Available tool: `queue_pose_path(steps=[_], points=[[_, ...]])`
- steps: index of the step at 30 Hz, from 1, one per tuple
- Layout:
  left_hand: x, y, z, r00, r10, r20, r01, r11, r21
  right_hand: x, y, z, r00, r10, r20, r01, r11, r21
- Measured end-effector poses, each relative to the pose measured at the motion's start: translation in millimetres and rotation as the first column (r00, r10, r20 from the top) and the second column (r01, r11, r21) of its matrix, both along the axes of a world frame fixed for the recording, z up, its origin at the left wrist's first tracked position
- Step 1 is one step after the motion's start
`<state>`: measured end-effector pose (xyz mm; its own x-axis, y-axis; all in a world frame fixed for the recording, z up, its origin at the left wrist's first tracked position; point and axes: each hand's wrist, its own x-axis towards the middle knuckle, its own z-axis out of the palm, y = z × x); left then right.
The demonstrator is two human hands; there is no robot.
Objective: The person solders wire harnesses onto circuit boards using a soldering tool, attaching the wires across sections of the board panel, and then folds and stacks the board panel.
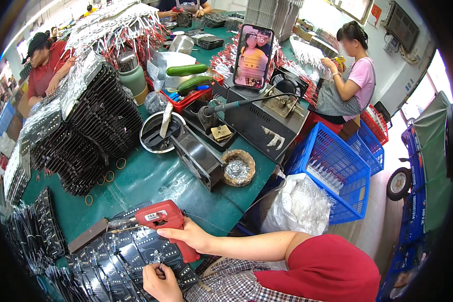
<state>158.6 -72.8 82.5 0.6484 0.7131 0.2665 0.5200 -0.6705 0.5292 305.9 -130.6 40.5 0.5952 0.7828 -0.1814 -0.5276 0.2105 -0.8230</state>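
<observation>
My right hand (194,235) is wrapped round the grip of a red soldering gun (161,215). Its thin tip points left over a panel of black circuit boards (98,254) with small white marks. Black wires (121,259) run across this panel. Lower down, my left hand (162,284) is closed in a pinch at the panel's near edge, on the end of a short black wire (160,272). A dark bar (88,235) lies along the panel's far left edge. Bundles of black cables (27,236) lie to the left.
Tall stacks of black boards (88,131) rise at the left of the green table (151,181). A fan (196,158), a round solder-filled dish (238,168), a soldering station (259,121) and a phone (253,58) stand ahead. Blue crates (332,171) are at the right; people work nearby.
</observation>
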Motion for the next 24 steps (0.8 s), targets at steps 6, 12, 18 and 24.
queue_pose_path(steps=[6,12,18,24], points=[[-1,0,-1,0.999,0.042,-0.013,-0.043,0.996,-0.078,2,-2,5,1.0,0.023,0.0,-0.023,0.999,-0.024],[-3,2,-5,0.999,-0.012,-0.049,0.012,1.0,0.003,1,-2,5,1.0,0.03,0.005,-0.03,0.999,-0.028],[-6,4,-20,1.0,-0.002,0.017,0.002,1.0,-0.006,1,-2,6,0.999,0.046,-0.004,-0.046,0.999,-0.02],[-2,11,-26,0.999,-0.01,0.033,0.012,0.999,-0.046,4,0,4,1.0,0.012,-0.002,-0.012,1.0,0.009]])
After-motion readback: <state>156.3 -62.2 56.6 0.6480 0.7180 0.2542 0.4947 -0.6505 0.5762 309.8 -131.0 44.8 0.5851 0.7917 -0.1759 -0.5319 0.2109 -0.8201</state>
